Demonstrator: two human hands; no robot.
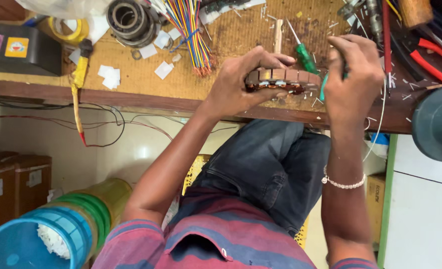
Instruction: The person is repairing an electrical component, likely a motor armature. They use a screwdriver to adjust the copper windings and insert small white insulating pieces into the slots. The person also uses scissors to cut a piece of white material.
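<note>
My left hand (243, 82) grips a round motor stator (281, 79) with brown laminated segments and copper windings, held edge-on above the front edge of the wooden workbench (131, 97). My right hand (353, 82) is closed just right of the stator around a thin teal-handled tool (323, 92), whose end shows below my fingers beside the stator. Its tip is hidden. A green-handled screwdriver (304, 55) lies on the bench just behind the stator, beside a short wooden stick (278, 32).
On the bench lie a bundle of coloured wires (191, 30), a metal bearing ring (131, 20), a yellow tape roll (69, 27), a yellow-handled tool (80, 74), red-handled pliers (430, 60) and paper scraps. A blue bucket (36, 241) and cardboard boxes (11, 184) sit below.
</note>
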